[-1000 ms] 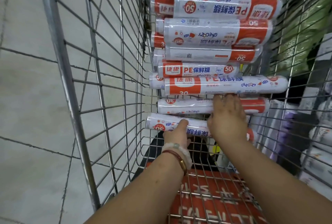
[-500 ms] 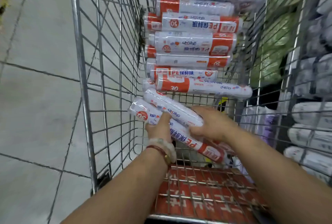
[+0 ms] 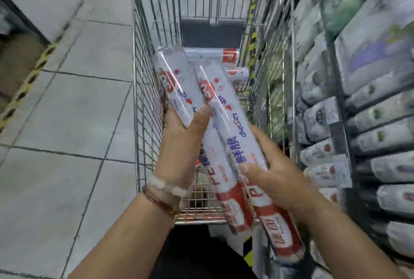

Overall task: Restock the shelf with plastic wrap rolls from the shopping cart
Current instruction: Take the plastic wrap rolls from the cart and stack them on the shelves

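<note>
Your two hands hold a pair of plastic wrap rolls above the shopping cart (image 3: 143,77), lifted clear of its wire floor. Your left hand (image 3: 179,144) grips the left roll (image 3: 177,90) from its outer side, thumb lying across the front of the white wrapper and fingers hidden behind it; a pale bead bracelet (image 3: 168,185) and a thin red cord sit on that wrist. Your right hand (image 3: 273,171) curls round the right roll (image 3: 226,126) from the other side, thumb pressed on the printed face, fingers tucked out of sight underneath. The two rolls touch along their length and lie tilted, their far ends pointing up and away from your hands toward the cart's far end, their red-banded near ends hanging below your palms, close to your body. Beyond your fingertips, down in the cart, more rolls (image 3: 210,53) of the same white-and-red kind lie crosswise; how many cannot be told through the blur. Just to the right of your right hand, past the cart's wire side, the shelf (image 3: 336,135) rises in tiers stacked with pale wrapped packs (image 3: 378,59), their labels too smeared to read. To the left of your left hand lies grey tiled floor (image 3: 67,110), crossed farther off by a yellow-and-black striped line (image 3: 29,81).
</note>
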